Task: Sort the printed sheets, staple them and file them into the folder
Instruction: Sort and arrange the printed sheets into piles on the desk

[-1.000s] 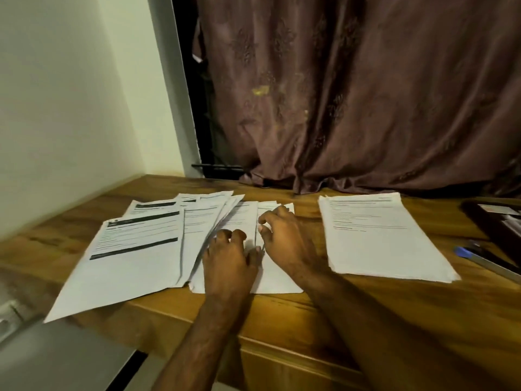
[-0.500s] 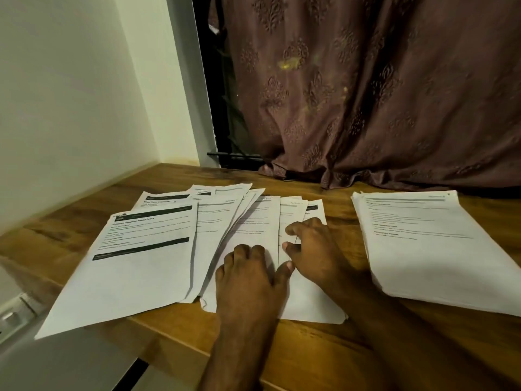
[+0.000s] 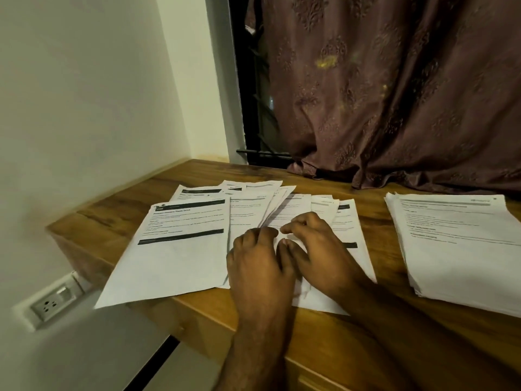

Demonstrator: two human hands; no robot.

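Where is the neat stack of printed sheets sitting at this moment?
In the head view, the neat stack lies on the right of the wooden desk, below the curtain, clear of the right hand.

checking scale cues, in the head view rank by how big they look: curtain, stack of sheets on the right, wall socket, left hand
1. curtain
2. stack of sheets
3. left hand, though it lies nearer the camera, so this place is unsure
4. wall socket

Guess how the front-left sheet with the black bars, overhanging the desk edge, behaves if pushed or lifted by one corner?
The sheet is probably floppy: thin single paper. Its near corner hangs past the desk edge, so a push could tip it off. Likely slides easily on smooth wood.
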